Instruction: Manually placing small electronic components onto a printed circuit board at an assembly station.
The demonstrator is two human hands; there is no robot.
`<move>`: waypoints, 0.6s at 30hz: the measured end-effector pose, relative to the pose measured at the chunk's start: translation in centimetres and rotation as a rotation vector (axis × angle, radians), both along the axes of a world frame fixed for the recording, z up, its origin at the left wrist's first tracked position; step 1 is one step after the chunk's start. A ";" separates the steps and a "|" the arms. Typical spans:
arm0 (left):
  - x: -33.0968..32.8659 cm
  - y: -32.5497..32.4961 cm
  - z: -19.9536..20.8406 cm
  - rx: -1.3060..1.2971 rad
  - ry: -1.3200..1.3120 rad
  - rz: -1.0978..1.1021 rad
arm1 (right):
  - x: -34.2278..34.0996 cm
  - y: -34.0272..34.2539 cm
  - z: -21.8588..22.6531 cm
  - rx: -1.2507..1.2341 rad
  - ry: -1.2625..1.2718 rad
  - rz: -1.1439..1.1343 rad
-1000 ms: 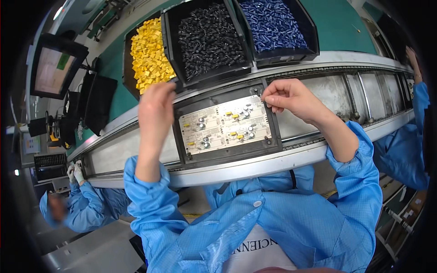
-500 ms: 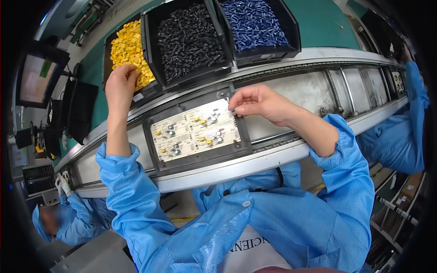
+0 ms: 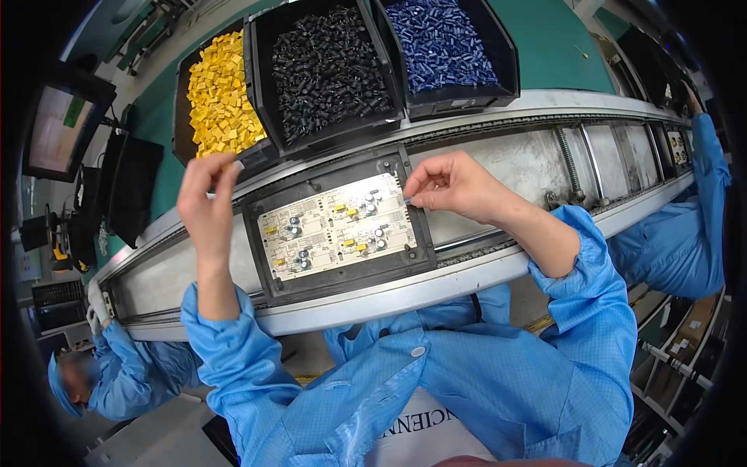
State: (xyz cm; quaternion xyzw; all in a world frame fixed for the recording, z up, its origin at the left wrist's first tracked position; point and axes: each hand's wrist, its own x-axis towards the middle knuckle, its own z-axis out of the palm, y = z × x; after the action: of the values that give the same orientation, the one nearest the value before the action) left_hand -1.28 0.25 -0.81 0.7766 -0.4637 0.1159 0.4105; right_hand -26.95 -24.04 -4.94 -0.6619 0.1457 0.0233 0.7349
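A pale circuit board (image 3: 311,222) lies in a black carrier frame (image 3: 268,288) in front of me, fitted with several yellow block parts and small round capacitors. My left hand (image 3: 208,201) hovers just left of the frame's far corner, near the yellow parts bin. Its thumb and fingers are pinched together; whatever sits between them is too small to make out. Over the board's right edge, my right hand (image 3: 457,185) pinches a small blue capacitor (image 3: 407,201) between thumb and forefinger.
Beyond the metal conveyor rail (image 3: 334,310) stand bins of yellow block parts (image 3: 222,97), black capacitors (image 3: 327,74) and blue capacitors (image 3: 440,47). A monitor (image 3: 62,128) is at the left. Co-workers in blue are at far left (image 3: 140,381) and right (image 3: 669,241).
My left hand has come back from the yellow bin toward me, fingers still pinched. My right hand has shifted slightly right and nearer, staying at the board's right edge.
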 end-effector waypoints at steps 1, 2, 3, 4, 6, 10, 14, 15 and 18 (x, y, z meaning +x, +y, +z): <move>-0.8 0.7 -0.5 -0.007 0.028 -0.024 | -0.1 0.0 0.0 -0.051 0.006 0.007; -1.3 1.4 -1.1 -0.040 0.046 -0.049 | -0.1 0.1 0.1 -0.103 0.013 0.014; -1.7 2.1 -1.5 -0.043 0.054 -0.043 | 0.0 0.2 0.1 -0.106 0.021 0.020; -1.8 2.8 -2.0 -0.048 0.103 -0.030 | 0.0 0.3 0.2 -0.109 0.020 0.024; -1.6 3.3 -2.6 -0.069 0.207 -0.013 | 0.0 0.6 0.3 -0.114 0.028 0.034; -1.8 2.4 -2.8 -0.174 0.344 -0.026 | -0.4 1.8 1.4 -0.476 -0.014 0.026; -1.8 2.7 -3.0 -0.085 0.275 -0.042 | -0.8 3.2 1.1 -0.799 -0.209 0.079; -1.8 2.8 -2.9 -0.079 0.256 -0.048 | -0.8 3.6 1.0 -0.857 -0.263 0.094; -1.9 2.7 -2.8 -0.066 0.229 -0.059 | -0.8 4.0 0.8 -0.931 -0.266 0.104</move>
State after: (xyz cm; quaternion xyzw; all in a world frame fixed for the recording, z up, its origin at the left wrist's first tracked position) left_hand -3.20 2.97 -3.65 0.7569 -0.4323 0.0294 0.4892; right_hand -27.74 -20.03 -4.13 -0.9240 0.0120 -0.0923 0.3709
